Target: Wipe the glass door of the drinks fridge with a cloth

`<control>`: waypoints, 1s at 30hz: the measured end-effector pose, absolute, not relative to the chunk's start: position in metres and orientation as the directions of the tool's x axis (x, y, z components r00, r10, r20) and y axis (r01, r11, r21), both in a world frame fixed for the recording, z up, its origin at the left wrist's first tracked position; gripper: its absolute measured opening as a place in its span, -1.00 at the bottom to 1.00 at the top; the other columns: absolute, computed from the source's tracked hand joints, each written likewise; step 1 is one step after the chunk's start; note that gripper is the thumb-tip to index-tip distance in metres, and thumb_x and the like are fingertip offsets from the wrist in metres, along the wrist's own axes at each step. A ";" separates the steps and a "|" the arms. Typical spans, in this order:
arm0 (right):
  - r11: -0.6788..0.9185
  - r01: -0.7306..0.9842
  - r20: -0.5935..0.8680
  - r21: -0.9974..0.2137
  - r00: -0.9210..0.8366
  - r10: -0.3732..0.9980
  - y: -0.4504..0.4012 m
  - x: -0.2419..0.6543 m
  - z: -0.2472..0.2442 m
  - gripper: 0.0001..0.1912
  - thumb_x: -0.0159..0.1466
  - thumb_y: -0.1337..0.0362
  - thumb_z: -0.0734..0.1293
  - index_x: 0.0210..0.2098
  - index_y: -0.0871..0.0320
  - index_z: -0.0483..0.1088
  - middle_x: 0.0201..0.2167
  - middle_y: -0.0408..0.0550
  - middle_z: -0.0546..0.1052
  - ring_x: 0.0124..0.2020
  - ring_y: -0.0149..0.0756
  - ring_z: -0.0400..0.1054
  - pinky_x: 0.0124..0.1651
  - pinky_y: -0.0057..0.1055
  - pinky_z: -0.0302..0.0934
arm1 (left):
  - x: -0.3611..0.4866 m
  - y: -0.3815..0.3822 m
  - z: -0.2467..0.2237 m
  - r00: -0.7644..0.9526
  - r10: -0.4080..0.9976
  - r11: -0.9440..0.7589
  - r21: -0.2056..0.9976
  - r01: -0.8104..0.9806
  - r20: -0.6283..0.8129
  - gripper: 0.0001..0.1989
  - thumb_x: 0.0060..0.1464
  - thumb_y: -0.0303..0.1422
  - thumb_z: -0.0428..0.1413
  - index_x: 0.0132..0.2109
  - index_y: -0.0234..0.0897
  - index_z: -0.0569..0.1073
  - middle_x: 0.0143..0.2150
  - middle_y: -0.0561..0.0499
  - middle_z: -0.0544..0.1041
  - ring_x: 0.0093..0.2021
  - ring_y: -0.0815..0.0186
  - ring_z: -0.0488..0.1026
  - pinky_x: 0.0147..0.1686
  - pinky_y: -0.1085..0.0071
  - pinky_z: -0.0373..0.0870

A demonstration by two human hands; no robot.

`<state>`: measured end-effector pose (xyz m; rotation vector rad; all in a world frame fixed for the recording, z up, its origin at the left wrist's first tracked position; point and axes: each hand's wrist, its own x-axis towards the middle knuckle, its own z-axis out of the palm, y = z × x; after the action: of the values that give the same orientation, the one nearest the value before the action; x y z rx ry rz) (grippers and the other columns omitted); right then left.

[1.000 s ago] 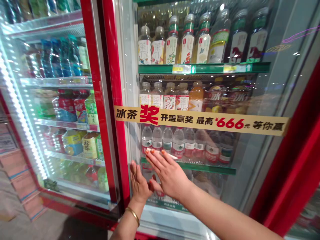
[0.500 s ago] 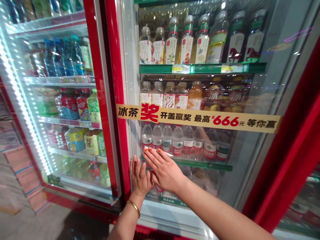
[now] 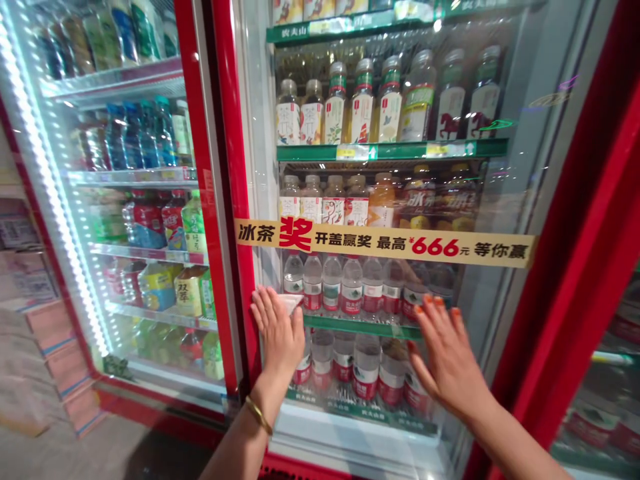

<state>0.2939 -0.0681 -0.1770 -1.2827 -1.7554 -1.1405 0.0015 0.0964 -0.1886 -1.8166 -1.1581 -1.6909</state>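
My left hand [image 3: 275, 327], with a gold bangle [image 3: 259, 415] at the wrist, is held flat at the left side of the cooler's glass door. It holds a folded white cloth or tissue [image 3: 291, 302], whose corner shows between thumb and forefinger; the rest is hidden under the fingers. To the right, my right hand [image 3: 447, 353] is open and empty, its orange-nailed fingers spread in front of the glass. Whether its palm touches the pane I cannot tell. A yellow printed strip [image 3: 385, 243] runs across the door above both hands.
Behind the glass, water bottles [image 3: 351, 287] and tea bottles [image 3: 363, 107] line green-edged shelves [image 3: 400, 151]. Red frames [image 3: 227, 167] border the door. A second lit cooler with drinks [image 3: 145, 220] stands left, beside stacked cartons [image 3: 65, 367].
My hands, close together before, have parted: the right has moved right, away from the white cloth, and is spread. The cloth is now at my left hand, which has risen slightly. The view has shifted.
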 end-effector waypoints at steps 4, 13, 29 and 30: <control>-0.021 0.991 0.956 0.130 -0.120 0.269 -0.074 0.335 -0.196 -0.11 0.47 0.23 0.23 0.68 -0.13 -0.23 0.71 -0.08 -0.26 0.71 0.12 -0.41 0.64 0.40 -0.25 | 0.012 0.096 -0.156 -0.076 0.274 -0.563 0.224 0.795 0.959 -0.12 0.50 -0.11 -0.05 0.66 -0.32 -0.34 0.71 -0.32 -0.36 0.71 -0.14 -0.44 0.63 -0.34 -0.23; -0.064 0.994 0.984 0.093 -0.082 0.155 -0.043 0.335 -0.234 -0.16 0.45 0.15 0.28 0.65 -0.13 -0.05 0.68 -0.12 -0.04 0.69 0.07 -0.16 0.68 0.26 -0.26 | -0.029 0.109 -0.221 0.168 0.151 -0.418 -0.091 0.904 0.974 0.05 0.41 0.19 -0.08 0.64 -0.56 -0.20 0.68 -0.49 -0.16 0.71 -0.20 -0.30 0.63 -0.29 -0.12; -0.087 0.991 0.982 0.098 -0.082 0.171 -0.048 0.335 -0.231 -0.13 0.44 0.20 0.29 0.65 -0.13 -0.07 0.68 -0.14 -0.06 0.69 0.05 -0.16 0.67 0.26 -0.21 | -0.008 0.099 -0.215 -0.004 0.258 -0.455 0.125 0.882 0.966 0.13 0.40 0.22 -0.07 0.62 -0.64 -0.29 0.68 -0.53 -0.35 0.69 -0.29 -0.43 0.62 -0.41 -0.23; -0.084 0.991 0.981 0.106 -0.090 0.171 -0.048 0.335 -0.230 -0.14 0.45 0.20 0.28 0.65 -0.12 -0.07 0.68 -0.15 -0.07 0.69 0.02 -0.18 0.68 0.23 -0.23 | 0.005 0.093 -0.220 0.082 0.234 -0.500 0.047 0.864 0.969 0.16 0.36 0.28 -0.06 0.63 -0.62 -0.22 0.68 -0.50 -0.29 0.70 -0.26 -0.40 0.64 -0.36 -0.25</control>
<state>0.3353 -0.0482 -0.2305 -1.3555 -1.3623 -1.2682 0.0048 0.0935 -0.2199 -1.8018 -1.0836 -1.4449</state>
